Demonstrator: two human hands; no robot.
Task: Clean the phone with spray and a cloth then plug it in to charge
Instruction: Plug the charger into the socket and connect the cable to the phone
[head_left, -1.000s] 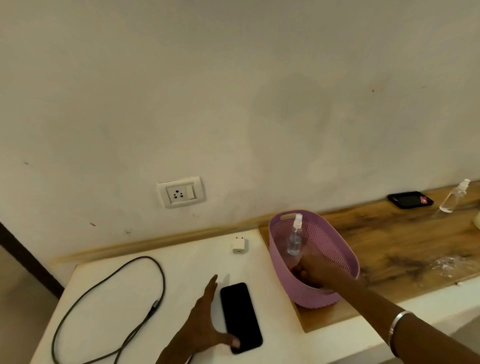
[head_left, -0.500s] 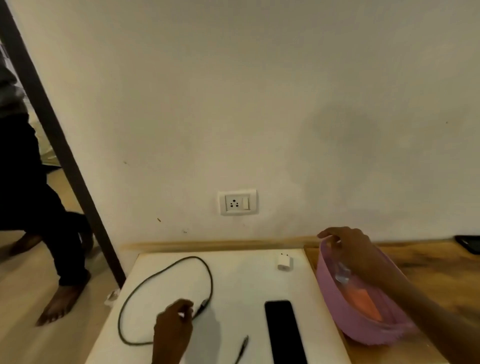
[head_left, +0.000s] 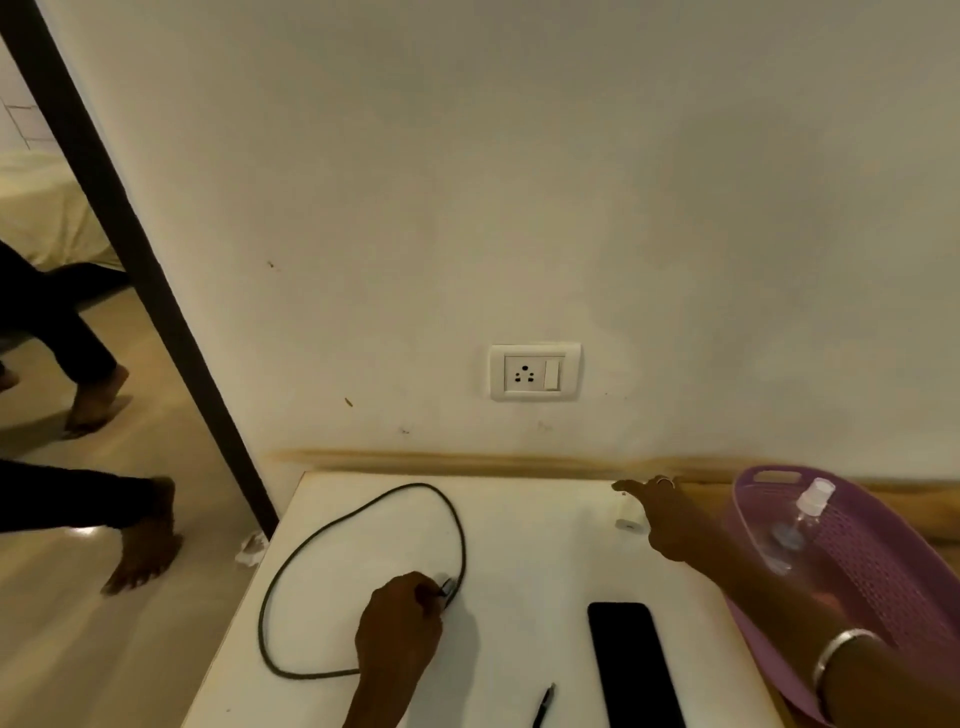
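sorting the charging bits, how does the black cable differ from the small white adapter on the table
The thin black charging cable sprawls in a wide loop; the small white plastic adapter is a compact block. The left hand pinches the cable near one end; the right hand only reaches over the adapter, grip open. Both lie on the white table, unplugged.

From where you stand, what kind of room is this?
Probably a room in a home. A wall socket sits above a small white table with a phone and charging cable, and someone barefoot walks past the doorway.
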